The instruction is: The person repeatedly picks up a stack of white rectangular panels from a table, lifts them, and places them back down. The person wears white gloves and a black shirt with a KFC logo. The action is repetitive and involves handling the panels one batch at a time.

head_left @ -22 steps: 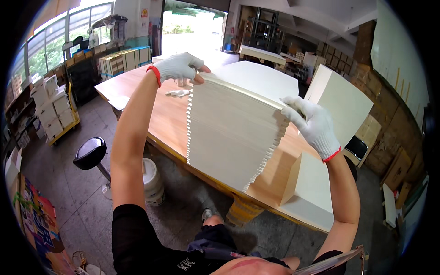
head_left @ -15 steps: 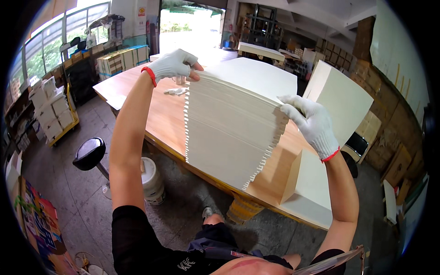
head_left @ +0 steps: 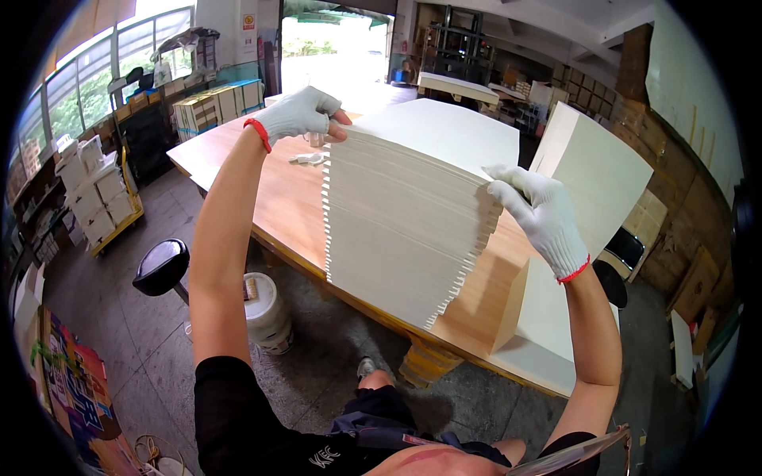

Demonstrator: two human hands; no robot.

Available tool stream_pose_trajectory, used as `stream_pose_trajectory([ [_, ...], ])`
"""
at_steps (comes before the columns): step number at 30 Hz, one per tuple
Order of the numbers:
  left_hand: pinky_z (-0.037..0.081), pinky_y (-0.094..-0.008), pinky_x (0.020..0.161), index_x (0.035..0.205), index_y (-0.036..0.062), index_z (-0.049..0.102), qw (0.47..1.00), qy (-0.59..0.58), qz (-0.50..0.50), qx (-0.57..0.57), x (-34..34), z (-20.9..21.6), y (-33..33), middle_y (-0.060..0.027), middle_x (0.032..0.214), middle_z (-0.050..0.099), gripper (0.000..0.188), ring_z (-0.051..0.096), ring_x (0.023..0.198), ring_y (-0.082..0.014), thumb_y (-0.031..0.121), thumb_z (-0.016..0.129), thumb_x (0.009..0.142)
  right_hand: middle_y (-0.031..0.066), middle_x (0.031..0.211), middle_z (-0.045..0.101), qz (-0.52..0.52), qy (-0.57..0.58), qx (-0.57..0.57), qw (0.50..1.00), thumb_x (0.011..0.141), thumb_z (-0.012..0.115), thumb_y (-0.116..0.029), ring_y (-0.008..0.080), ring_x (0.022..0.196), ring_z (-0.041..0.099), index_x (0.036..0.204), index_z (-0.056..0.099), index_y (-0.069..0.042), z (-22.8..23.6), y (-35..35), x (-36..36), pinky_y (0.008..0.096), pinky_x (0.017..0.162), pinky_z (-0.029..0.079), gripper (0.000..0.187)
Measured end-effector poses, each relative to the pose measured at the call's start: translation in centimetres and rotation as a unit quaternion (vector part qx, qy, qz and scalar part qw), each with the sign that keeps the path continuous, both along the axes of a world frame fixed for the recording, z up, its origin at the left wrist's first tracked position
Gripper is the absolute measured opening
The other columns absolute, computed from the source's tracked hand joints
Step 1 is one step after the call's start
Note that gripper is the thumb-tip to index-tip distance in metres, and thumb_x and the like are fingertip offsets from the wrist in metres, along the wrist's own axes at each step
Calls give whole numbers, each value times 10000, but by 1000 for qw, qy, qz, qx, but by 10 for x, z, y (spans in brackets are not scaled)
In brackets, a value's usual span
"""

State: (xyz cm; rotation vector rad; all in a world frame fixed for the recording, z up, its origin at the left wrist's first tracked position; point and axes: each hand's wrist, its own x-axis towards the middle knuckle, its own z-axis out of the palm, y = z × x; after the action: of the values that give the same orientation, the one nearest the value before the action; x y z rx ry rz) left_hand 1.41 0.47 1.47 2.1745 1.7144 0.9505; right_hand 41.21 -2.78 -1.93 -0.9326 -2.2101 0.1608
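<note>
A fanned set of pale grey sheets point(head_left: 397, 230), likely card or paper, leans up over the table with staggered, notched side edges. My left hand point(head_left: 305, 117), in a white knit glove with bare fingertips, is closed on its top left corner. Its top right corner is held between the thumb and fingers of my right hand point(head_left: 540, 206), gloved in white with a red cuff. A small white item point(head_left: 308, 159) lies on the table just left of the sheets; its kind is unclear.
Beyond the sheets, a white stack point(head_left: 452, 131) lies on the wooden table point(head_left: 278, 194). Another white stack point(head_left: 591, 163) stands at right, and a white block point(head_left: 544, 321) nearer. Below the table's front edge are a white bucket point(head_left: 270, 317) and a black stool point(head_left: 161, 267).
The whole view has shifted slightly. Both hands keep their hold on the sheets, which hang in nearly the same place.
</note>
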Motion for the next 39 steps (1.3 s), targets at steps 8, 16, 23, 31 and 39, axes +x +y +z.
stream_pose_trajectory([
  [8,540,-249,767,1018,-15,769,1000,11,-2,7,-5,0,5,-82,867,750,255,686,789,-110,61,801,776,143,1033,747,27,10,53,998,952,639,-263,234,843,714,1139,742,-50,-5,4,0,311,771,542,301],
  [16,510,-259,755,1016,39,787,1000,23,7,15,-9,-2,7,-47,836,737,293,649,799,-110,155,848,755,138,980,741,17,-18,81,996,947,645,-268,224,753,695,1145,740,-56,-5,6,0,309,703,534,305],
  [23,510,-258,736,1001,36,789,1000,9,11,17,-11,-5,8,-46,817,731,270,642,776,-106,144,846,760,135,820,702,25,-11,129,991,947,646,-285,215,628,613,1169,735,-74,-12,15,1,322,623,495,318],
  [31,508,-248,722,1011,-22,767,999,6,-9,51,-10,-11,1,-49,813,715,241,626,755,-98,77,808,795,130,806,701,30,-20,178,983,943,659,-276,234,643,652,1131,735,-84,-14,17,0,334,601,505,280],
  [39,511,-274,754,1010,-48,738,997,50,28,52,1,-20,-7,-54,875,717,201,620,799,-104,92,738,866,66,717,678,-40,-35,399,915,945,655,-293,221,634,671,1086,685,-115,-40,20,-4,340,553,521,229],
])
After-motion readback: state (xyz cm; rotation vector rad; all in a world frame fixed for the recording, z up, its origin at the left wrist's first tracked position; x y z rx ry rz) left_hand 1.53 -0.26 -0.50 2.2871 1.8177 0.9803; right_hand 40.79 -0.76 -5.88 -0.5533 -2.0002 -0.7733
